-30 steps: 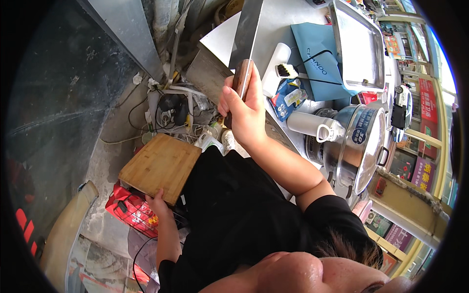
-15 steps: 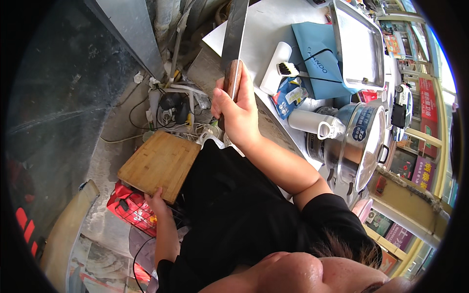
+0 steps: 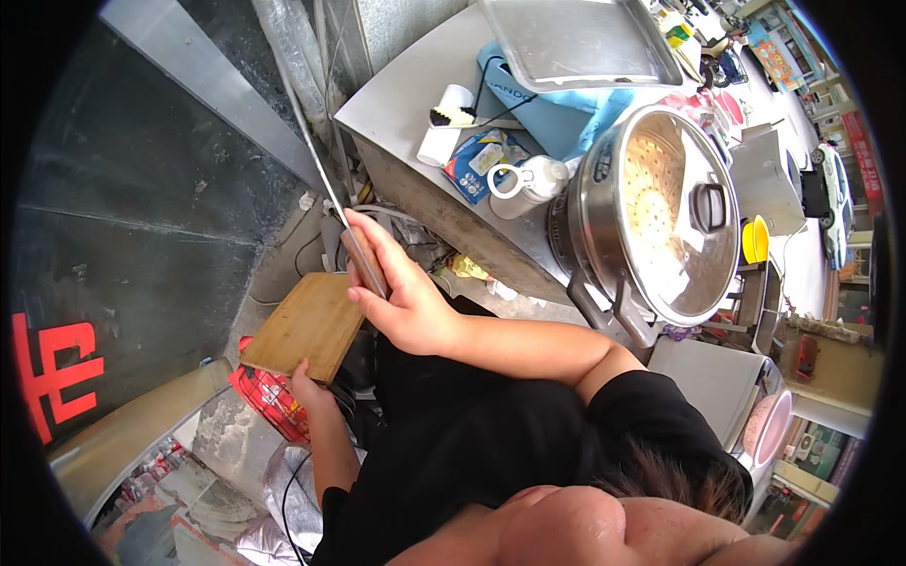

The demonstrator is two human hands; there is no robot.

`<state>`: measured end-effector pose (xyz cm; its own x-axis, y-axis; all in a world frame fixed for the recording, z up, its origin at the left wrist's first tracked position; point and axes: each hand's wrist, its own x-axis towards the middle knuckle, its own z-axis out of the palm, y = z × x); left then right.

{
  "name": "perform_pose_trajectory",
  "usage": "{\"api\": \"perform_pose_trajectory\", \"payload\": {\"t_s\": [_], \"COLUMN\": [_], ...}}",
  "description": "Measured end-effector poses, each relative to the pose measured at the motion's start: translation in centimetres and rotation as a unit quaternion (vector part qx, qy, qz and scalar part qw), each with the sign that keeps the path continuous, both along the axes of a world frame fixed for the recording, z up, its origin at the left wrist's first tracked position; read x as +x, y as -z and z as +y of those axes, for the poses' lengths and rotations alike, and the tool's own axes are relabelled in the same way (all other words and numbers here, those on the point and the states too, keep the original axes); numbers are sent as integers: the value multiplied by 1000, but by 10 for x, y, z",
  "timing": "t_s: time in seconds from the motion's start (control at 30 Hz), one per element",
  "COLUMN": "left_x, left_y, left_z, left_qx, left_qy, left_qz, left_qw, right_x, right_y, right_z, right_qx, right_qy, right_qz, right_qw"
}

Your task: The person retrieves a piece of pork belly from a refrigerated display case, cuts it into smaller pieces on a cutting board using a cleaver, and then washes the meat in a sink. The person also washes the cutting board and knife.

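In my right hand (image 3: 411, 300) is a knife (image 3: 365, 262), its brown wooden handle wrapped by my fingers. The long blade points up and away, seen nearly edge-on as a thin line. My left hand (image 3: 309, 389) grips the near edge of a wooden cutting board (image 3: 307, 325), which is tilted in front of me to the left. The knife handle is just above the board's far right corner, and whether they touch I cannot tell. Under the board, a red package in a black wire basket (image 3: 274, 401) shows in part.
On the grey table (image 3: 396, 90) stand a steamer pot with a glass lid (image 3: 651, 212), a white bottle (image 3: 528, 186), a blue bag (image 3: 557, 118), a brush (image 3: 453, 117) and a metal tray (image 3: 585, 42). Cords lie on the floor. A dark panel (image 3: 142, 189) rises at the left.
My right hand has come down and left with the knife, toward the board, and the blade has turned from broadside to edge-on. The whole view has swung, showing more of the pot.
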<state>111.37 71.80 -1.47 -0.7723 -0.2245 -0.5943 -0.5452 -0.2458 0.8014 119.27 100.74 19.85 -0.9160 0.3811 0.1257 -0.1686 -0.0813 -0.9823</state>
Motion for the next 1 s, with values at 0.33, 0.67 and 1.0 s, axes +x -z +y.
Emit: {"api": "perform_pose_trajectory", "payload": {"t_s": [0.33,0.67,1.0], "left_x": [120,129,209], "left_y": [-153,-270,-330], "left_z": [33,77,203], "left_qx": [96,118,314], "left_qy": [-28,-34,117], "left_qz": [82,216,256], "left_qw": [992,969,907], "right_x": [197,342,553], "right_y": [-80,-97,-41], "right_z": [29,89,165], "right_qx": [151,179,120], "right_qy": [-51,127,498], "right_qz": [171,189,106], "right_qw": [972,957,852]}}
